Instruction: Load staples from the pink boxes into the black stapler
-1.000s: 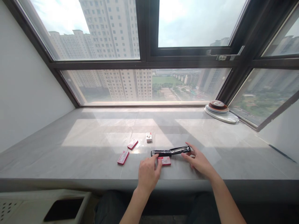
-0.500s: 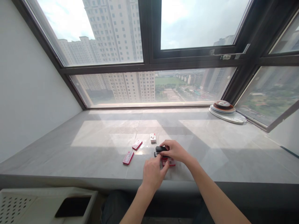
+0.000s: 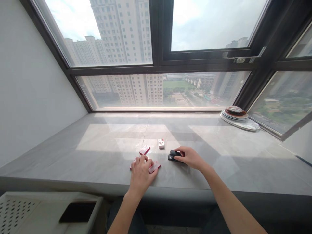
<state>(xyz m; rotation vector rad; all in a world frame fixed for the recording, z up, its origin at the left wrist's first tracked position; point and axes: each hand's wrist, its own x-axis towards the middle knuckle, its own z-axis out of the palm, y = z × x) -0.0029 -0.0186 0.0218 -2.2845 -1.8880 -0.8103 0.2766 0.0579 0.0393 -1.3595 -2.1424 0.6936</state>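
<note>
My right hand (image 3: 191, 157) grips a black stapler (image 3: 174, 155) low over the grey ledge, thumb on its near side. To its left, my left hand (image 3: 141, 174) has thumb and fingers bent round a flat red-and-white box (image 3: 155, 166). Partly under the fingers of that hand lies a second box of the same kind (image 3: 131, 165), mostly hidden. A third red-and-white box (image 3: 145, 149) rests just beyond the fingertips. Farther back, a small white box (image 3: 161, 143) with a printed picture stands between the two hands.
The pale grey ledge (image 3: 109, 162) runs below a dark-framed window. A stack of round plates or mats (image 3: 235, 113) sits in the far right corner. Below the front edge at left, a phone-like black slab (image 3: 77, 212) lies on a cream plastic surface (image 3: 48, 214) with holes.
My left hand has moved left, bringing the red-and-white box from beneath the stapler toward the other boxes. My right hand keeps the stapler, shifted slightly right. The view has tilted a little.
</note>
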